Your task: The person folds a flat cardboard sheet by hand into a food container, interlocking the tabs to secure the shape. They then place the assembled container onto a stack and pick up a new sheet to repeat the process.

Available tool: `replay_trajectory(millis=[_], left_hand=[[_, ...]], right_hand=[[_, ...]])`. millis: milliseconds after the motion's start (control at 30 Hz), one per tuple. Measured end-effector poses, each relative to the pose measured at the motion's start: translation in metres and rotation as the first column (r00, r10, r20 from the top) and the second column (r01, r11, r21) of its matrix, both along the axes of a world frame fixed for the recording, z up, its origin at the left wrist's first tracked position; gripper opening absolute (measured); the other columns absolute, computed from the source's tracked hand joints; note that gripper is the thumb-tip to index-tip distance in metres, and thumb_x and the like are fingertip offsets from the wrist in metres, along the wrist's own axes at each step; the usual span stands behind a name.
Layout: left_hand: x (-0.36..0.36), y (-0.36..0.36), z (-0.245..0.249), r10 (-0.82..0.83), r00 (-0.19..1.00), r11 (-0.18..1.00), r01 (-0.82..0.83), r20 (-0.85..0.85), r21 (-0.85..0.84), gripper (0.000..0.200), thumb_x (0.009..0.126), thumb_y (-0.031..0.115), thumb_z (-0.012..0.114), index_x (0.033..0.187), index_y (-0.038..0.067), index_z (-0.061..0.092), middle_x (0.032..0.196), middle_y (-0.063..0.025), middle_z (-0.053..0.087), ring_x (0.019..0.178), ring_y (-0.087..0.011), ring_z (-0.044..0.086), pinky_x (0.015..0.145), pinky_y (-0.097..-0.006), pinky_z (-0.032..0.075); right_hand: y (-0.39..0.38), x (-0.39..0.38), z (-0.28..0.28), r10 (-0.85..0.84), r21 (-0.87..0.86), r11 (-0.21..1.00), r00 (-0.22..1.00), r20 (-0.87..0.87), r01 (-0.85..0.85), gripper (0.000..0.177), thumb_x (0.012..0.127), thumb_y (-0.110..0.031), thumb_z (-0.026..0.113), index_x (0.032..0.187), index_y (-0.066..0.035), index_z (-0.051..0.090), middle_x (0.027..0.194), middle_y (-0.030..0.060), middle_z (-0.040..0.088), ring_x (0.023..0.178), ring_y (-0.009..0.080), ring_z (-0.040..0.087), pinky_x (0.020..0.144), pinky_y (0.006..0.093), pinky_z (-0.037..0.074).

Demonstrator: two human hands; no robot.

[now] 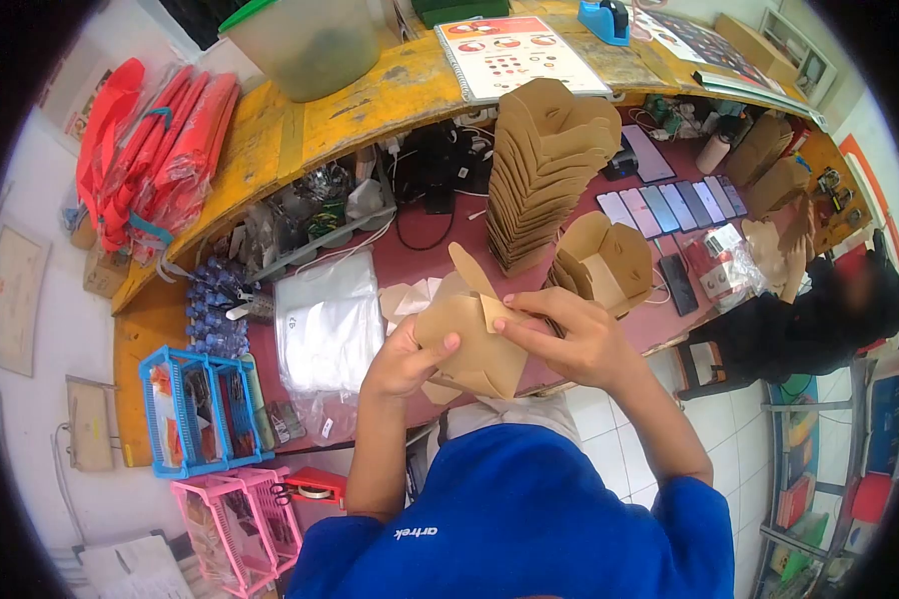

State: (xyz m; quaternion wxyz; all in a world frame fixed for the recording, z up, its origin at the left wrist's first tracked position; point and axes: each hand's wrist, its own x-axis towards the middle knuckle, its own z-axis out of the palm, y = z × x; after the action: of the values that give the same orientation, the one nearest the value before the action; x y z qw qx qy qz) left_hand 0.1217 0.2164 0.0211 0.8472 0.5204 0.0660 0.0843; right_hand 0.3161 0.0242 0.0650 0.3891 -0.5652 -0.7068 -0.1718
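Note:
A brown cardboard food box (459, 339), partly folded with one rounded flap standing up, is between my two hands above the desk. My left hand (402, 361) grips its left side, thumb pressed on the face of the card. On the right, my right hand (574, 337) pinches a small light-brown tab at the box's upper edge between thumb and fingers. Just beyond the box rises a tall nested stack of brown cardboard boxes (534, 190). A shorter group of opened boxes (609, 262) stands beyond my right hand.
Clear plastic bags (325, 319) lie left on the red desk (440, 235). Blue (205, 411) and pink baskets (235, 529) stand at the left edge. Several phones (674, 208) lie right, near a person in black (804, 319). A yellow shelf (340, 110) overhangs the back.

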Motion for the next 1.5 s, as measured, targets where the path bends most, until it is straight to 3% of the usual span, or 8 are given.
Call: replay_trajectory(millis=[467, 800, 1033, 1167, 1367, 1433, 1467, 1500], left_hand=[[-0.004, 0.004, -0.007, 0.026, 0.996, 0.998, -0.021, 0.087, -0.056, 0.045, 0.104, 0.02, 0.069, 0.139, -0.007, 0.059, 0.13, -0.0109, 0.07, 0.119, -0.0186, 0.066, 0.103, -0.0331, 0.051], [-0.003, -0.002, 0.004, 0.063, 0.997, 0.993, -0.066, -0.037, -0.102, 0.046, 0.103, 0.015, 0.068, 0.143, -0.005, 0.055, 0.133, -0.0113, 0.068, 0.121, -0.0205, 0.066, 0.105, -0.0366, 0.052], [-0.004, -0.015, -0.007, 0.04, 0.998, 0.969, -0.025, 0.056, -0.244, 0.05, 0.103, 0.011, 0.068, 0.148, -0.001, 0.049, 0.138, -0.0113, 0.065, 0.127, -0.0218, 0.064, 0.107, -0.0392, 0.052], [-0.003, -0.019, -0.007, 0.082, 0.993, 0.969, -0.098, -0.081, -0.226, 0.043, 0.104, 0.01, 0.066, 0.144, -0.001, 0.054, 0.133, -0.0105, 0.068, 0.123, -0.022, 0.066, 0.107, -0.0394, 0.053], [-0.01, -0.016, -0.036, 0.002, 0.974, 0.98, -0.047, -0.225, -0.194, 0.039, 0.106, 0.013, 0.063, 0.142, -0.003, 0.057, 0.132, -0.0109, 0.069, 0.12, -0.0213, 0.067, 0.105, -0.0379, 0.053], [-0.016, -0.015, -0.049, -0.037, 0.967, 0.983, -0.011, -0.254, -0.185, 0.041, 0.106, 0.012, 0.063, 0.144, -0.004, 0.056, 0.135, -0.0121, 0.067, 0.123, -0.022, 0.066, 0.107, -0.0383, 0.052], [-0.017, -0.014, -0.056, -0.049, 0.964, 0.99, 0.013, -0.261, -0.139, 0.04, 0.106, 0.013, 0.063, 0.142, -0.004, 0.057, 0.133, -0.0114, 0.068, 0.121, -0.0206, 0.066, 0.105, -0.0369, 0.052], [-0.018, -0.016, -0.061, -0.061, 0.961, 0.995, 0.037, -0.271, -0.095, 0.039, 0.106, 0.014, 0.064, 0.14, -0.004, 0.059, 0.131, -0.0106, 0.069, 0.12, -0.0192, 0.066, 0.103, -0.0355, 0.053]], right_hand=[[0.013, -0.011, -0.003, -0.02, -0.035, 0.999, 0.997, 0.079, 0.023, 0.04, 0.084, -0.01, 0.073, 0.124, -0.006, 0.071, 0.117, 0.0097, 0.069, 0.089, 0.0232, 0.068, 0.062, 0.0303, 0.058], [0.012, -0.005, -0.011, 0.01, -0.035, 0.999, 0.996, 0.09, -0.007, 0.048, 0.078, -0.012, 0.071, 0.125, -0.004, 0.072, 0.125, 0.0121, 0.069, 0.094, 0.0264, 0.069, 0.072, 0.0331, 0.061], [0.007, -0.003, -0.01, 0.029, -0.088, 0.996, 0.999, 0.033, -0.026, 0.049, 0.078, -0.011, 0.07, 0.127, -0.002, 0.072, 0.126, 0.0137, 0.068, 0.1, 0.0304, 0.068, 0.079, 0.0362, 0.061], [0.001, -0.005, -0.022, 0.031, -0.099, 0.995, 0.999, 0.01, -0.03, 0.048, 0.079, -0.01, 0.069, 0.126, -0.001, 0.071, 0.125, 0.0137, 0.068, 0.101, 0.0305, 0.068, 0.082, 0.0369, 0.061], [-0.014, -0.026, -0.052, 0.001, -0.239, 0.969, 0.972, -0.234, -0.059, 0.044, 0.082, -0.002, 0.072, 0.126, -0.005, 0.072, 0.12, 0.0149, 0.069, 0.105, 0.0327, 0.069, 0.09, 0.039, 0.059], [-0.013, -0.033, -0.063, -0.095, -0.289, 0.952, 0.793, -0.602, -0.105, 0.024, 0.091, 0.001, 0.072, 0.114, -0.002, 0.077, 0.111, 0.0163, 0.07, 0.1, 0.029, 0.072, 0.086, 0.0336, 0.059], [-0.012, -0.034, -0.074, -0.141, -0.299, 0.948, 0.707, -0.693, -0.104, 0.018, 0.097, -0.003, 0.072, 0.115, -0.001, 0.075, 0.108, 0.0128, 0.072, 0.1, 0.0215, 0.073, 0.088, 0.0304, 0.058], [-0.011, -0.037, -0.084, -0.148, -0.307, 0.946, 0.706, -0.693, -0.104, 0.018, 0.097, -0.003, 0.072, 0.115, -0.001, 0.075, 0.108, 0.0128, 0.072, 0.1, 0.0215, 0.073, 0.088, 0.0304, 0.058]])
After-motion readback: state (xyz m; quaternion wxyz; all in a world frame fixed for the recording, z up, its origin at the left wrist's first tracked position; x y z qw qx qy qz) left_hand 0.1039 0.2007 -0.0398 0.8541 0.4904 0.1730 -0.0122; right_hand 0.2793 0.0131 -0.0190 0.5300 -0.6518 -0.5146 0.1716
